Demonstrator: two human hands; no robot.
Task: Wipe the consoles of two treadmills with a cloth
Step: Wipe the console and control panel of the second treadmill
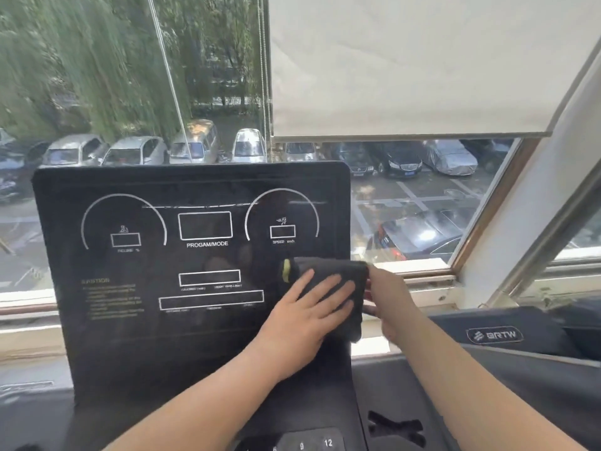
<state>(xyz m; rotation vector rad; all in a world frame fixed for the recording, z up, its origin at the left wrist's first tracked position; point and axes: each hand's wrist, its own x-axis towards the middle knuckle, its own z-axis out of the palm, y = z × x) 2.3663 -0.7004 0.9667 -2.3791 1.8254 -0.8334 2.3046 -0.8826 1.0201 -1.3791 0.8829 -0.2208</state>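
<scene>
At the console's [130, 353] right edge, the left hand [309, 317] presses the overhanging cloth [328, 267] flat-fingered while the right hand [390, 297] pinches it; loosely held, it could slip off.

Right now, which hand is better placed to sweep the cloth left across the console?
Left. The left hand lies flat on the cloth, pressing it to the console; the right hand sits beyond the console's right edge.

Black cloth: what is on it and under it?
The left hand lies flat on the cloth. Under it: the console, lower right; any print there is covered.
</scene>
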